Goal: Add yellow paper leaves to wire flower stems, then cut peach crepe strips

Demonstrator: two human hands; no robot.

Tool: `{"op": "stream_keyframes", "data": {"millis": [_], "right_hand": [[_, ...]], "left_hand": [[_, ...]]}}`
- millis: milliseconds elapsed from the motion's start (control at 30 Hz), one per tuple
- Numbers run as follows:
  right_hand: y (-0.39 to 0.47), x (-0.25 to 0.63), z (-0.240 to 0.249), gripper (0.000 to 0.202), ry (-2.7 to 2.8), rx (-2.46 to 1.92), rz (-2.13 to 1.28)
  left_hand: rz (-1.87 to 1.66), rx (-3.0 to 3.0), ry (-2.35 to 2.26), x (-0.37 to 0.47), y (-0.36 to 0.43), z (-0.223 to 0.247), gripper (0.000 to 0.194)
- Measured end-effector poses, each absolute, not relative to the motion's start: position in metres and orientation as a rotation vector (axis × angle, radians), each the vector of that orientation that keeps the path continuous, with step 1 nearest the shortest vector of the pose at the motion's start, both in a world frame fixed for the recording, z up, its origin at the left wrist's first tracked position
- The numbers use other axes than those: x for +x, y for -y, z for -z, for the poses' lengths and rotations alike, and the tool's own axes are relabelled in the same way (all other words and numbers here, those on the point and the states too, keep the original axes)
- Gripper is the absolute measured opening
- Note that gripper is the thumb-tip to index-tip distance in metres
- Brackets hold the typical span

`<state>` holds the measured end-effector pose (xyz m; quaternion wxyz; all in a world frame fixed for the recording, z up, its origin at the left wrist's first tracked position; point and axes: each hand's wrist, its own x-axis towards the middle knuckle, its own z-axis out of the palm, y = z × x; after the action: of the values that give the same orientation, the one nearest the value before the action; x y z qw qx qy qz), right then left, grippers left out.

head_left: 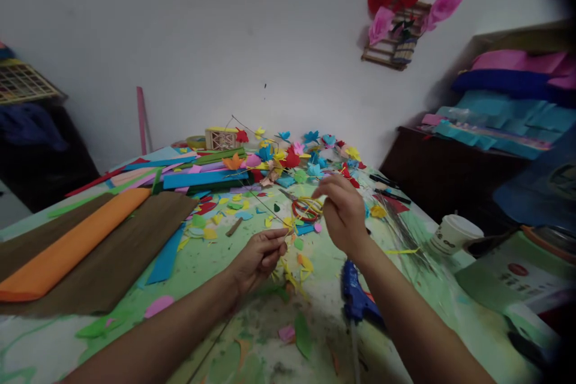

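Note:
My left hand (261, 254) is closed in a pinch around a long thin wire stem (263, 204), which slants from the upper left down past the hand. A small yellow piece (291, 229) shows at its fingertips. To the right, my right hand (342, 210) is raised above the table with curled fingers; whether anything sits between them is too small to tell. Scissors with red and yellow handles (306, 209) lie between and beyond the hands. A blue glue gun (355, 293) rests under my right forearm.
Crepe paper rolls, orange (76, 243) and brown (148, 240), lie at the left. Paper flowers (292, 159) fill the back. Wires (407, 231), a paper cup (454, 234) and a large container (517, 270) are at the right. Paper petals are scattered around.

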<state>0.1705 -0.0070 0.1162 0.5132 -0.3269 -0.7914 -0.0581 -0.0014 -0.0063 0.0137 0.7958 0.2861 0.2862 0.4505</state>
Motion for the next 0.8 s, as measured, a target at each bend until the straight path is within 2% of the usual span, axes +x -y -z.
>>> {"op": "stream_keyframes", "data": {"millis": [133, 300, 400, 467, 533, 667, 800], "right_hand": [[0.013, 0.177, -0.127, 0.024, 1.72, -0.793, 0.026], [-0.021, 0.184, -0.167, 0.023, 1.613, -0.792, -0.035], [-0.031, 0.198, -0.197, 0.013, 1.395, -0.652, -0.02], [-0.027, 0.212, -0.214, 0.019, 1.186, -0.53, 0.037], [-0.017, 0.226, -0.221, 0.013, 1.093, -0.461, 0.073], [0.003, 0.23, -0.181, 0.011, 1.06, -0.449, 0.137], [0.008, 0.207, -0.096, 0.008, 1.501, -0.831, -0.141]], "left_hand": [[-0.97, 0.626, -0.617, 0.0, 0.006, -0.011, 0.025], [-0.972, 0.623, -0.649, -0.001, 0.004, -0.012, 0.026], [-0.976, 0.624, -0.632, -0.002, 0.003, -0.013, 0.024], [-0.992, 0.628, -0.612, -0.003, 0.002, -0.013, 0.023], [-1.01, 0.624, -0.609, -0.004, 0.002, -0.014, 0.022], [-1.01, 0.585, -0.614, -0.004, 0.002, -0.015, 0.019], [-0.984, 0.561, -0.587, -0.002, 0.005, -0.014, 0.02]]}}
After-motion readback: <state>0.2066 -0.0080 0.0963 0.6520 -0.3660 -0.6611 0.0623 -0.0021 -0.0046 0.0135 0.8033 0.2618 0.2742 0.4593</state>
